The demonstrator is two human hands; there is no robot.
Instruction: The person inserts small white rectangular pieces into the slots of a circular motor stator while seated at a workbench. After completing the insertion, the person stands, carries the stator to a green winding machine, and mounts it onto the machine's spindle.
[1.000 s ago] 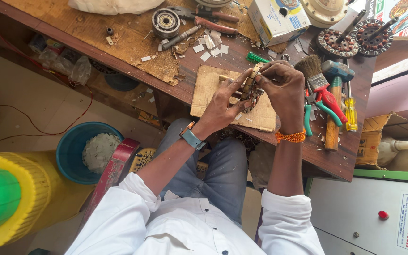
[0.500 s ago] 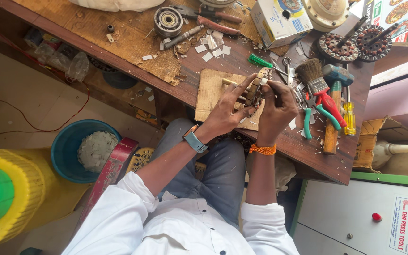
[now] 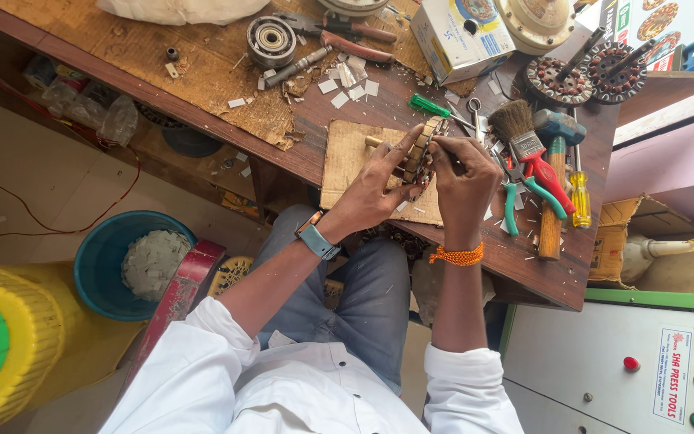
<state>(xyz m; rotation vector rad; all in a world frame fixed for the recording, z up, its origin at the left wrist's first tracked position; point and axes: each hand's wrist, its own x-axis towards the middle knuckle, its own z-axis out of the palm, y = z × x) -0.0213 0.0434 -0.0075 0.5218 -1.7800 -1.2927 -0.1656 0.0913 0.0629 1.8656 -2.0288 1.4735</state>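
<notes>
Hands are clamped together on a round motor core (image 3: 423,153): the left hand (image 3: 375,189) grips its side, the right hand (image 3: 463,173) pinches its rim. It is held over a cardboard sheet (image 3: 347,157) on the counter (image 3: 202,72), beside a brush (image 3: 520,133).

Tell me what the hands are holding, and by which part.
Both hands grip a round slotted motor stator core on edge: left hand at its lower-left rim, right hand with fingertips on the right rim.

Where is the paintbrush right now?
In the head view the paintbrush lies on the bench just right of the right hand, beside the hammer and above the pliers.
</notes>
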